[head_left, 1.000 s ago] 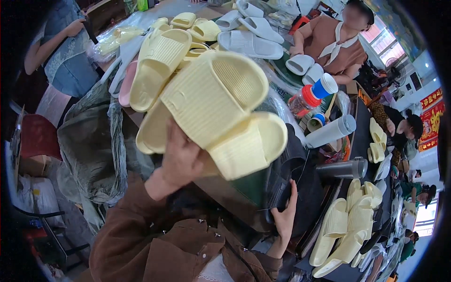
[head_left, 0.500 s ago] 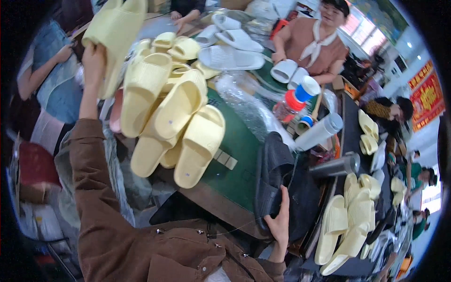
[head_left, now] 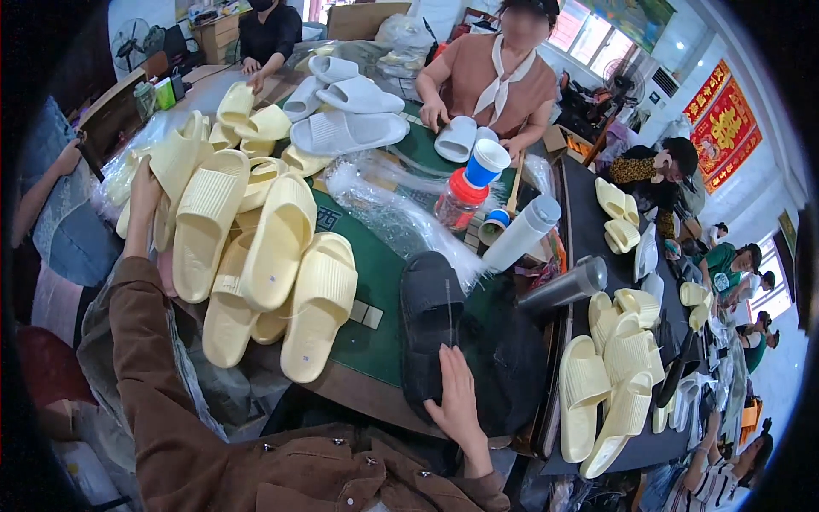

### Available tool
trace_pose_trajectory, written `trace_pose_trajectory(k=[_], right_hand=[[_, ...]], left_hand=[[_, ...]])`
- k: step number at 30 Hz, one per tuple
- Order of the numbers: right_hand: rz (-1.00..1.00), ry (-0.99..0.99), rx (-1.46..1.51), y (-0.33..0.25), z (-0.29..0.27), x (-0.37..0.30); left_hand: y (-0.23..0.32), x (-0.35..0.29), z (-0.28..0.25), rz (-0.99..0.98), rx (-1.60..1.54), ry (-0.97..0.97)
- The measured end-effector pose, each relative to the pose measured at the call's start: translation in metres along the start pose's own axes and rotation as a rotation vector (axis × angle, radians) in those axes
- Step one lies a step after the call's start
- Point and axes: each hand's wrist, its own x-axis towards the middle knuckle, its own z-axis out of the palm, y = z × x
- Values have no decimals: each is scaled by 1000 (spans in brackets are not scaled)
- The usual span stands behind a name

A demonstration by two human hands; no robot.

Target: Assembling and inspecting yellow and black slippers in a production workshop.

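At the left of the pile, my left hand [head_left: 145, 198] is closed on a pale yellow slipper [head_left: 177, 158], its fingers partly hidden behind the sole. Several more ribbed yellow slippers [head_left: 281, 239] lean and overlap beside it on the green mat [head_left: 375, 256]. In front of me a black slipper [head_left: 422, 307] lies sole down, toe pointing away. My right hand [head_left: 458, 399] rests on its heel end with the fingers stretched out flat. A dark sheet or bag [head_left: 512, 367], hard to make out, lies right of that slipper.
Behind the pile lie grey slippers [head_left: 350, 132] and clear plastic wrap [head_left: 388, 192]. A paper cup [head_left: 488, 160] tops a red-lidded jar [head_left: 461, 200], near a white bottle [head_left: 522, 232] and a grey tumbler [head_left: 563, 286]. A co-worker [head_left: 499, 85] holds light slippers across the table. More yellow slippers [head_left: 627, 358] occupy the right-hand table.
My left hand has come down, bringing the raised yellow slipper to the pile's left side. My right hand has gone from the black slipper's side edge to flat on its heel. The view has shifted.
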Motion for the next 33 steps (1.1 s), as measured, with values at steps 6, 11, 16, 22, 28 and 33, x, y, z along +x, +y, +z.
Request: trace_pose_trajectory(k=[6, 11, 16, 22, 28, 33], right_hand=[[-5, 14, -1, -3, 0, 2], [2, 27, -19, -1, -1, 0], [-24, 9, -8, -3, 5, 4], [52, 5, -40, -2, 0, -2], [32, 2, -41, -6, 5, 0], [33, 3, -46, -7, 4, -1]], left_hand=[[5, -19, -22, 26, 111, -44], [14, -39, -21, 81, -97, -70], [-12, -53, -28, -53, 60, 47], [20, -59, -14, -50, 105, 225], [47, -80, -36, -68, 133, 394], [81, -101, -39, -19, -22, 441]])
